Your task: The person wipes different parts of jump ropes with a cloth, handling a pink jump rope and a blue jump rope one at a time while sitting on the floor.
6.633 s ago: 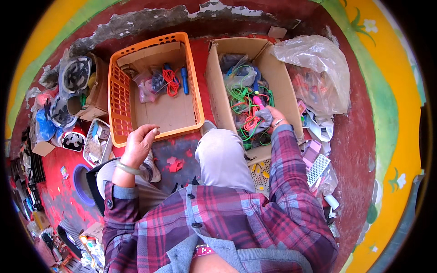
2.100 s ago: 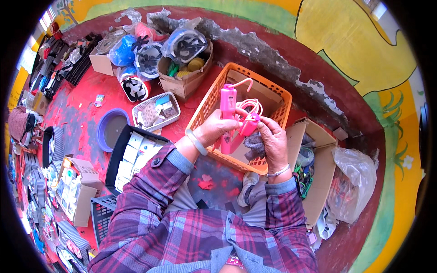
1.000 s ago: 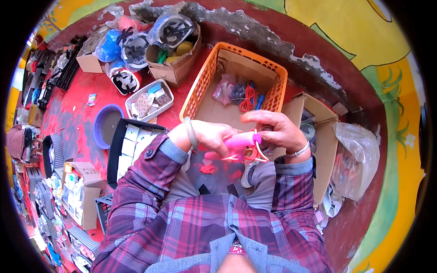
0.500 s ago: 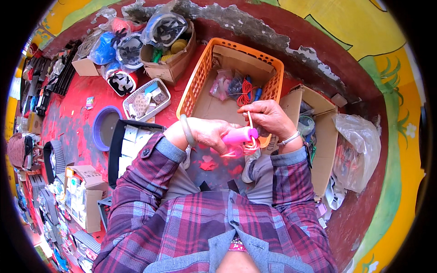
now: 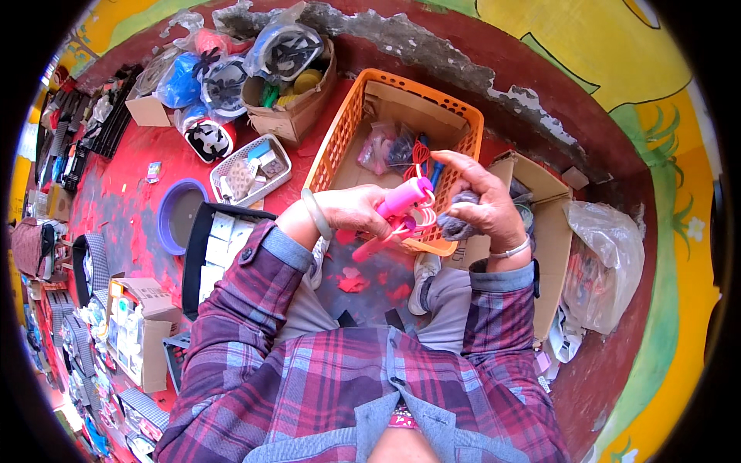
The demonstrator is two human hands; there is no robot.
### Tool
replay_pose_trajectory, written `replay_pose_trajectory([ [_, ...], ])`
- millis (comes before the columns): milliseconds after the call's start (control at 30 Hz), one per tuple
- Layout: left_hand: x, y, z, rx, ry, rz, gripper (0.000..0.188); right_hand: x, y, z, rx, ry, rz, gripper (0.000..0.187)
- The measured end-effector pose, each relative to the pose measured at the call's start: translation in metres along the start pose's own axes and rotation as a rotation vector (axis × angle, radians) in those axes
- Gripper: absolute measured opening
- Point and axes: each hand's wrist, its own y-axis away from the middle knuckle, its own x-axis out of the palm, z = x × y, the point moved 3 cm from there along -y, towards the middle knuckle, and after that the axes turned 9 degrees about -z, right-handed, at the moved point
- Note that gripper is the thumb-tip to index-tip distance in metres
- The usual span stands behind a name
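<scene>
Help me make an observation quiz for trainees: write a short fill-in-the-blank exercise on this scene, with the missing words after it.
The left hand holds a skipping rope with cylindrical plastic handles coloured ____.
The crumpled grey cloth-like wad is in the ____ hand.
The large rectangular perforated plastic basket beyond the hands is ____.
The round purple plastic basin sits toward the person's ____.

Missing words: pink; right; orange; left.

Pink jump rope (image 5: 404, 197), grey cloth (image 5: 458, 221) by orange basket (image 5: 340, 127)

Two tilted handles (image 5: 373, 248) are gripped in the left hand (image 5: 355, 211) at the basket's near edge, darker caps (image 5: 424, 185) toward its right side. Pale pink cord (image 5: 425, 219) is bunched in loops beside the caps. The cloth is held crumpled in the right hand (image 5: 495, 212), by the near right corner.
</scene>
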Motion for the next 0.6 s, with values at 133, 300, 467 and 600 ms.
replay_pose_trajectory([
  [133,0.003,-0.005,0.013,0.017,-0.038,0.034,0.029,0.022,-0.007,-0.01,-0.189,-0.003,0.124,0.065],
  [300,-0.003,-0.008,0.038,-0.079,-0.072,0.103,0.029,0.023,-0.002,-0.001,-0.194,0.177,0.18,0.053],
  [467,0.003,0.005,0.015,-0.093,-0.067,0.209,0.031,0.023,0.008,0.013,-0.216,0.228,0.201,0.039],
  [600,0.005,0.007,0.016,-0.049,-0.045,0.263,0.034,0.02,0.007,0.003,-0.321,0.323,0.095,0.027],
])
